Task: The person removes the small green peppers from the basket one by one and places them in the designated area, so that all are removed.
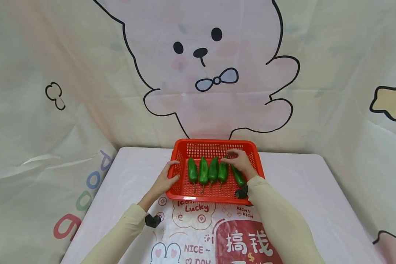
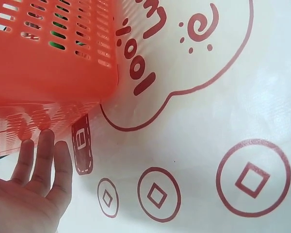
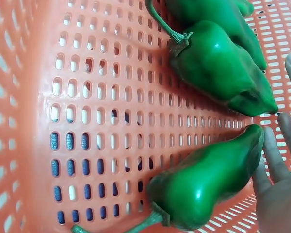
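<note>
A red plastic basket [image 1: 217, 198] holds several green peppers [image 1: 203, 170] laid side by side, stems toward the near side. My left hand [image 1: 166, 179] grips the basket's left side, with its thumb over the rim; in the left wrist view its fingers [image 2: 43, 160] rest against the outer wall. My right hand [image 1: 240, 161] is inside the basket at the far ends of the two rightmost peppers. In the right wrist view its fingers [image 3: 276, 160] are spread beside the tip of the slanted rightmost pepper [image 3: 199, 189]. Beside it lies another pepper [image 3: 218, 68].
The basket stands on a table with a white printed cloth [image 1: 191, 234]. A curtain [image 1: 201, 110] with a cartoon bear hangs right behind the table, and more curtain hangs on both sides. A black strap piece [image 1: 153, 220] is at the left wrist.
</note>
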